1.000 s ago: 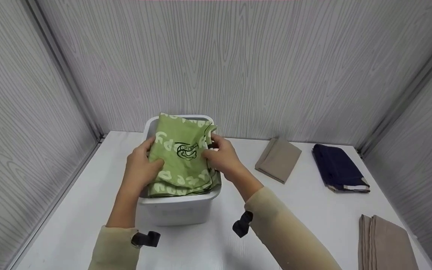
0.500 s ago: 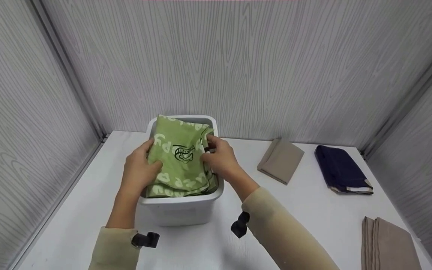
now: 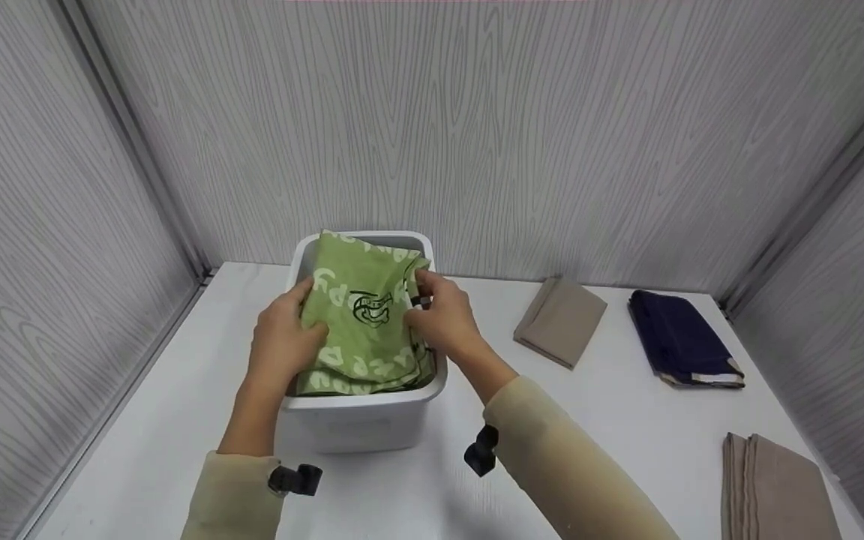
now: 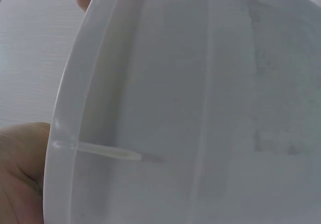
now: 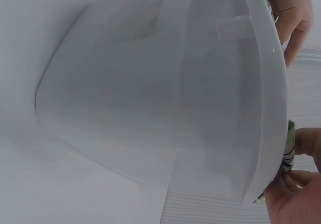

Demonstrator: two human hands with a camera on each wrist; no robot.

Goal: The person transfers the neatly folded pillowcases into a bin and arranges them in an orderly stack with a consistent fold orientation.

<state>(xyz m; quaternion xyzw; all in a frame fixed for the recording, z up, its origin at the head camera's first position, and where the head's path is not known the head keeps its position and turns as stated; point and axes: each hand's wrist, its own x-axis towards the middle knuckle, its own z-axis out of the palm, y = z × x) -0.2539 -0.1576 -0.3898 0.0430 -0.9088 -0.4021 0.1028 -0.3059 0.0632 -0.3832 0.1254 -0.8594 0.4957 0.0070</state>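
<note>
A folded green cloth (image 3: pixel 361 322) with pale lettering and a black printed motif lies in the top of a white plastic bin (image 3: pixel 372 403). Along its left edge my left hand (image 3: pixel 282 330) grips it, thumb on top and fingers at the side. My right hand (image 3: pixel 443 311) pinches the layered right edge between thumb and fingers. The right wrist view shows a bit of green cloth (image 5: pixel 289 143) at the right hand (image 5: pixel 296 194), above the bin's rim. In the left wrist view the bin wall (image 4: pixel 165 83) hides most of the left hand (image 4: pixel 22 174).
On the white table (image 3: pixel 492 480), to the bin's right, lie a folded taupe cloth (image 3: pixel 563 322), a folded navy cloth (image 3: pixel 679 334) and a folded brown cloth (image 3: pixel 784 487) near the front right. Grey wood-patterned panels (image 3: pixel 477 135) enclose the back and sides.
Both hands keep their hold on the green cloth, which has shifted only slightly. The right edge sits a little lower in the bin than a second ago.
</note>
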